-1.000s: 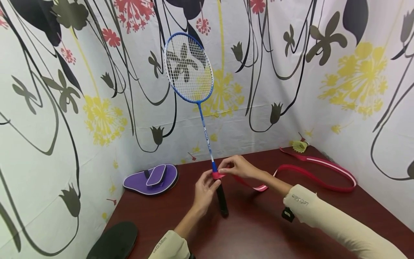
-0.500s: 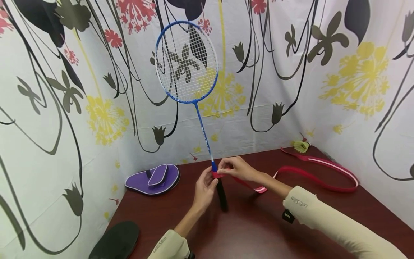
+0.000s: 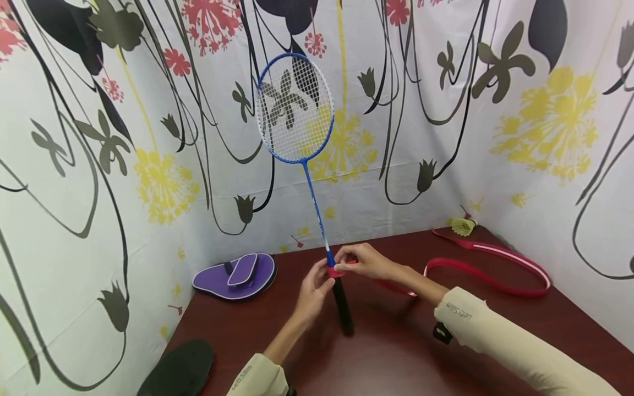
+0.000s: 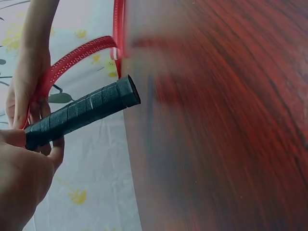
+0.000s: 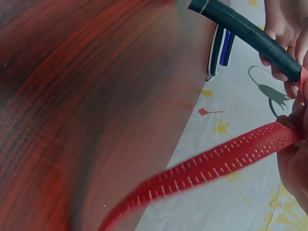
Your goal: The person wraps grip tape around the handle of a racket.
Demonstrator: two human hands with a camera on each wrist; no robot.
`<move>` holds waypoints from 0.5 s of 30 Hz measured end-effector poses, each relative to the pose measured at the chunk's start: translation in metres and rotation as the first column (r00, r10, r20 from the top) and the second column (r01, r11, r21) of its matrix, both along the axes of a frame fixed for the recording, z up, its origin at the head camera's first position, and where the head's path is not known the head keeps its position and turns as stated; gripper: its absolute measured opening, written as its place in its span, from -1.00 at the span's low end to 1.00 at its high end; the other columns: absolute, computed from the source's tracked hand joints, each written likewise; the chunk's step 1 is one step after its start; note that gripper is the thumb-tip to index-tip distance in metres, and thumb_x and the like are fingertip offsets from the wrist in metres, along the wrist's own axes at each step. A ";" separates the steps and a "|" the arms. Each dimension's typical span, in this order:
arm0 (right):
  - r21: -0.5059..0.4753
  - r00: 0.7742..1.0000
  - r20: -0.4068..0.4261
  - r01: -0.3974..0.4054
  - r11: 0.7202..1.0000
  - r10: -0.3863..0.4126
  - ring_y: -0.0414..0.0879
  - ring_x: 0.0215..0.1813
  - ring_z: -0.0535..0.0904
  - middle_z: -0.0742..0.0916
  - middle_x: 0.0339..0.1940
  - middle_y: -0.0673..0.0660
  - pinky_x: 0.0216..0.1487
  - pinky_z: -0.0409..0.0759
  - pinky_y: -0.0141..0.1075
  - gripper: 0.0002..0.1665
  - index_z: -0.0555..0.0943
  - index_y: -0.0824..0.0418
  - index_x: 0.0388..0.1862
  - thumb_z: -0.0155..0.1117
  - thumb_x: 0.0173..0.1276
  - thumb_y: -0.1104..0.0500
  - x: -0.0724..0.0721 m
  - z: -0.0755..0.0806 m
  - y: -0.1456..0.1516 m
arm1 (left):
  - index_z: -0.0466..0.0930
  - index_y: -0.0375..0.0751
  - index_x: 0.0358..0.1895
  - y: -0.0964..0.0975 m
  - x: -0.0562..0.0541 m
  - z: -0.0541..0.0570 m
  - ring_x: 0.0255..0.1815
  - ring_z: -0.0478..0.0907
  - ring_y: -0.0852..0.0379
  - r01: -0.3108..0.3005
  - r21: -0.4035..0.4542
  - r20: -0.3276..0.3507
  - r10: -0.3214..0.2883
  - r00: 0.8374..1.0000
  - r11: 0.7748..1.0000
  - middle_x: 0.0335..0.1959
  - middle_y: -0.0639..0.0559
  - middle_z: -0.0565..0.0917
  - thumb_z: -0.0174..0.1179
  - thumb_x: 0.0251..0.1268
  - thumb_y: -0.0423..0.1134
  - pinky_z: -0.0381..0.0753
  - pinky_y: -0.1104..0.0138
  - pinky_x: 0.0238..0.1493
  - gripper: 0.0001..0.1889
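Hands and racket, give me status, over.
Left hand holds racket near handle's top. Right hand pinches red tape there. Racket head up, tape running to table. Nothing seen blocking hands.

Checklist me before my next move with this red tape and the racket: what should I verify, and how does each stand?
1. Racket supported: ok, the left hand holds it near the top of the black handle.
2. Red tape in hand: ok, the right hand pinches it at the handle's top.
3. Lower handle covered in red: not ok, it shows black.
4. Tape lying flat under the fingers: cannot tell, the hands hide it.
5. Slack free: ok as far as it shows, looping across the table with nothing visible pinning it.
6. Purple case away from the handle: ok, well to the left.
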State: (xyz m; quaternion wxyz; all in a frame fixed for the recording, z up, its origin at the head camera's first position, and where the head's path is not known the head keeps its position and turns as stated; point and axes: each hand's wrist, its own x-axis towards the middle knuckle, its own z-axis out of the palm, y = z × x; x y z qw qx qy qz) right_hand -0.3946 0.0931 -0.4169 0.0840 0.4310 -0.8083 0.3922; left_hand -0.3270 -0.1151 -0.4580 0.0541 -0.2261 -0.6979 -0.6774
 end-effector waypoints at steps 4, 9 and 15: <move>-0.003 1.000 -0.005 -0.007 1.000 0.007 -0.27 -0.37 0.54 0.69 -0.40 -0.15 -0.32 0.51 -0.38 -0.88 0.71 0.12 -0.16 0.44 0.44 0.11 0.003 -0.001 0.003 | 0.47 -0.28 0.42 0.004 0.000 0.005 0.23 0.58 -0.02 -0.013 0.047 0.097 0.008 0.995 0.999 0.26 -0.19 0.60 0.12 0.62 -0.19 0.64 0.04 0.21 -0.56; 0.014 1.000 -0.009 -0.014 1.000 0.015 -0.29 -0.37 0.52 0.66 -0.42 -0.15 -0.32 0.53 -0.39 -0.85 0.71 0.12 -0.15 0.43 0.45 0.07 0.007 -0.004 0.003 | 0.64 -0.31 0.22 0.007 -0.001 0.006 0.08 0.66 0.08 -0.121 0.041 0.117 0.115 0.986 0.992 0.08 -0.16 0.70 0.17 0.59 -0.02 0.70 0.00 0.10 -0.56; 0.024 1.000 0.009 -0.005 1.000 0.004 -0.30 -0.33 0.58 0.70 -0.38 -0.17 -0.27 0.59 -0.37 -0.84 0.72 0.10 -0.13 0.44 0.44 0.06 0.011 -0.008 0.001 | 0.80 -0.11 0.03 0.010 -0.004 0.008 -0.23 0.69 0.23 -0.266 -0.028 0.000 0.266 0.964 0.964 -0.19 0.00 0.81 0.33 0.45 0.02 0.77 0.23 -0.18 -0.69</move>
